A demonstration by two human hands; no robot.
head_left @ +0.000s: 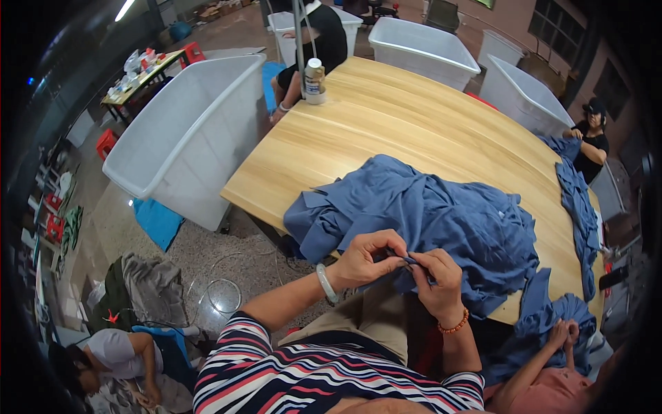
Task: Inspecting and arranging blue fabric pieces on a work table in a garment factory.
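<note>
A heap of blue garments (427, 207) lies crumpled along the near edge of the wooden table, right in front of me. My left hand (365, 261), with a pale bangle at the wrist, pinches a small fold of blue cloth (410, 261) between thumb and fingers. Close against it, my right hand (439, 279), wearing a beaded bracelet, grips the same fold. The fingertips of both hands almost meet. Below the hands the cloth hangs over the table edge toward my lap, and its lower part is hidden. What exact part of the garment is pinched is too small to tell.
A bottle (314, 77) stands by a metal pole at the table's far left corner. Big white bins (186, 131) surround the table. Co-workers handle blue cloth at the right; another person (124, 359) sits lower left near piled fabric (153, 286).
</note>
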